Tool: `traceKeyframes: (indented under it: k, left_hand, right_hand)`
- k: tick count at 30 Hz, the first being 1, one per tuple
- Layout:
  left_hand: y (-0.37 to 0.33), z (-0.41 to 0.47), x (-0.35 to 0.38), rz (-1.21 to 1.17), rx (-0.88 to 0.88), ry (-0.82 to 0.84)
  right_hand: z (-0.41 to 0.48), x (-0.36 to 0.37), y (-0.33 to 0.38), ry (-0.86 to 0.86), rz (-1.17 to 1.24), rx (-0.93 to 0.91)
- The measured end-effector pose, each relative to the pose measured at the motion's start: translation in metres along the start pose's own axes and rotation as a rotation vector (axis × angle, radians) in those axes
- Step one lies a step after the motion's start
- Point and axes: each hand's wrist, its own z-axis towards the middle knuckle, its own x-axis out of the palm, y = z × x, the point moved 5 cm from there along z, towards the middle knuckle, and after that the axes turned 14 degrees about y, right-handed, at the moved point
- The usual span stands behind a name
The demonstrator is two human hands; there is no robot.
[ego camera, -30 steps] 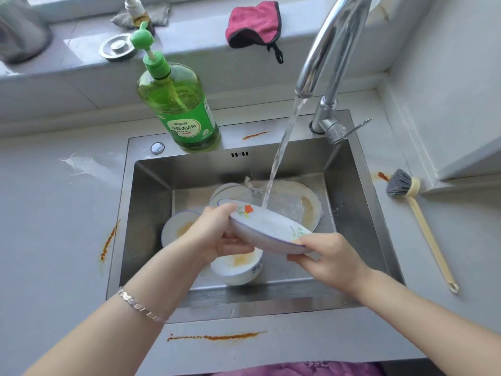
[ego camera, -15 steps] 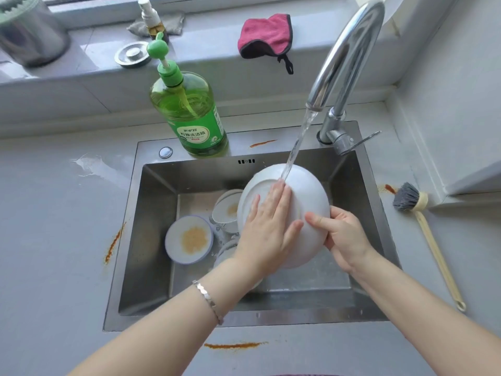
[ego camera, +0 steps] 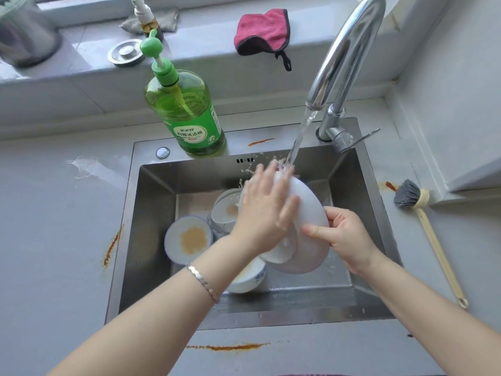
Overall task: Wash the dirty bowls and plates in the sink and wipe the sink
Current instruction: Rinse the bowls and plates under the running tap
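White plate [ego camera: 311, 213] tilts on edge above the sink [ego camera: 151, 213], underside toward you, beneath the running tap [ego camera: 347, 50]. Your right hand [ego camera: 349, 240] pinches its rim at four o'clock, thumb across the underside. Your left hand [ego camera: 265, 213] lies flat on it, fingers straight, reaching to where the water lands at twelve. Soiled dishes crowd the basin below: a small plate [ego camera: 189, 240] at eight o'clock, a stained bowl [ego camera: 227, 210] at nine, a blue-patterned bowl [ego camera: 249, 278] under your left wrist. A soap bottle [ego camera: 187, 112] stands on the ledge at eleven; a brush [ego camera: 423, 226] lies on the counter at three.
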Motion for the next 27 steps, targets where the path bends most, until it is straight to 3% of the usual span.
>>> traceKeyframes:
  k: [2, 5, 7, 11, 16, 20, 22, 24, 27]
  left_hand:
    - [-0.019, -0.002, 0.008, 0.224, 0.208, -0.052]
    - [-0.018, 0.009, -0.011, 0.164, 0.229, -0.182]
    - [0.002, 0.02, -0.023, -0.037, 0.077, -0.196]
    - [0.052, 0.028, -0.027, -0.668, -0.261, -0.161]
    - [0.059, -0.003, 0.007, -1.094, -0.562, -0.18]
    - [0.036, -0.021, 0.031, -1.364, -0.618, 0.003]
    - [0.028, -0.033, 0.032, -1.367, -0.6, 0.137]
    - [0.035, -0.047, 0.029, -1.188, -0.59, 0.234]
    - [0.062, -0.063, 0.005, -0.887, -0.614, 0.096]
  right_hand:
    - [0.006, 0.004, 0.002, 0.009, -0.103, -0.014]
    - [0.011, 0.005, 0.009, 0.034, -0.137, -0.028]
    - [0.012, 0.002, 0.015, 0.036, -0.077, -0.035]
    - [0.015, -0.009, 0.021, -0.004, 0.094, -0.066]
    - [0.025, -0.009, 0.021, -0.115, 0.349, -0.129]
    - [0.033, 0.004, 0.016, -0.208, 0.459, -0.152]
    - [0.037, 0.01, 0.013, -0.228, 0.461, -0.148]
    - [0.04, 0.014, 0.009, -0.24, 0.428, -0.135]
    - [0.043, 0.024, 0.004, -0.217, 0.267, -0.133]
